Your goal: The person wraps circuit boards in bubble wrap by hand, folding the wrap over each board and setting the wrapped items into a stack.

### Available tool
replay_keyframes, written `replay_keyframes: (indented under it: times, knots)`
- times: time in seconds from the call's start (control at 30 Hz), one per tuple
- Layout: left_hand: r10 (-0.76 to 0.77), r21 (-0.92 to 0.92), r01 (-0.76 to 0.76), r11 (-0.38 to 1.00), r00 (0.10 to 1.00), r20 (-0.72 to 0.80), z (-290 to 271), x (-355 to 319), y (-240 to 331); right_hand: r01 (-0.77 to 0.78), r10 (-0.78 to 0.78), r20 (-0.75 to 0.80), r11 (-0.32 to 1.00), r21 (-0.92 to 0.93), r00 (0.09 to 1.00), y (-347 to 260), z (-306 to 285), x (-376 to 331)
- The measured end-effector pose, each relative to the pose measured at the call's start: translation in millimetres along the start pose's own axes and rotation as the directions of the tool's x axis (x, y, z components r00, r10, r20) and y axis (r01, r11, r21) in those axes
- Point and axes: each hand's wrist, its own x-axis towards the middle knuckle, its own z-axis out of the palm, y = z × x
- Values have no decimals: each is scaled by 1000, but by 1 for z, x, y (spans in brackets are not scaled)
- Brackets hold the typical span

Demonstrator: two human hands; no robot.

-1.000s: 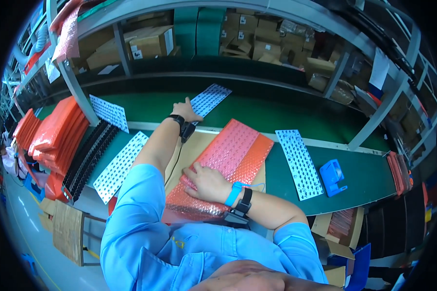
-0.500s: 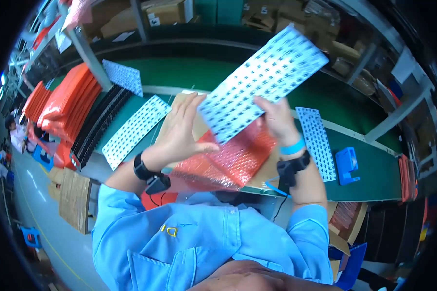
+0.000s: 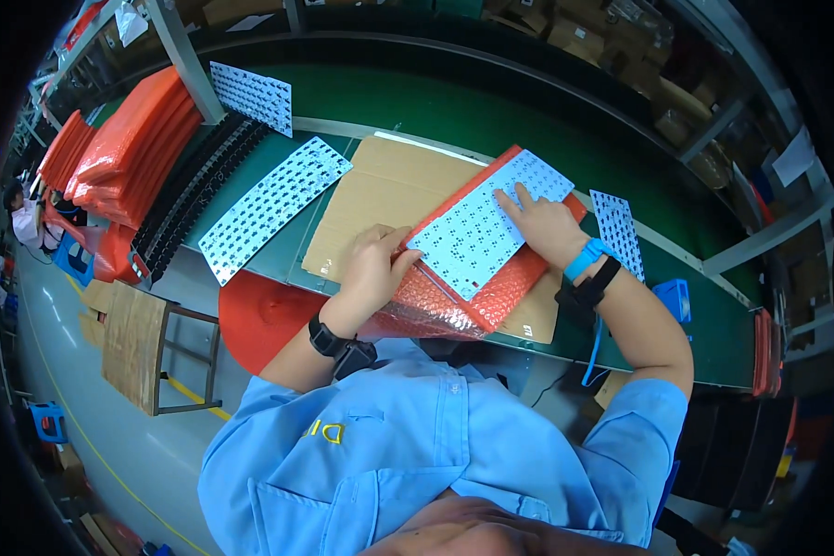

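Observation:
A white keyboard circuit board [image 3: 477,236] with rows of small dark marks lies flat on a red bubble-wrap bag [image 3: 514,295], which shows along its edges. My left hand [image 3: 377,264] is at the left end of the board. Its fingers curl over the bag's edge and its thumb reaches the board's corner. My right hand [image 3: 547,227] rests on the board's right part, fingers apart and pressing flat on its face. Under the bag is a brown cardboard sheet [image 3: 380,181] on the green bench.
Similar white boards lie at the left [image 3: 273,208], far left [image 3: 252,97] and right [image 3: 618,230]. A black slotted rack [image 3: 199,195] and a stack of red bubble bags [image 3: 134,139] stand left. At right are a blue holder [image 3: 674,299] and a blue wrist cord [image 3: 595,354]. Red stool [image 3: 264,315] below.
The board, held up in the air by my right hand before, now lies on the red bag. My left hand has closed at the bag's edge; my right hand has opened out onto the board.

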Motion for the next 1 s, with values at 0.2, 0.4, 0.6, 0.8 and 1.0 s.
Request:
replay_keyframes:
  times: [0.2, 0.4, 0.6, 0.8, 1.0]
  knots:
    - [47, -32, -48, 998, 998, -41, 4, 1, -3, 3, -59, 138, 926, 378, 989, 32, 1, 7]
    - [-18, -101, 16, 995, 1000, -21, 1, 3, 0, -465, 409, 221, 764, 448, 885, 65, 13, 41]
    - [-68, -172, 64, 983, 998, -17, 3, -1, -6, -606, 540, 321, 512, 609, 778, 73, 56, 67]
    - [-26, -172, 28, 985, 1000, 15, -7, 3, -1, -592, 521, 346, 436, 678, 780, 75, 44, 76]
    - [69, 26, -68, 997, 997, -47, -1, 1, -1, -604, 450, 448, 301, 738, 772, 73, 20, 81]
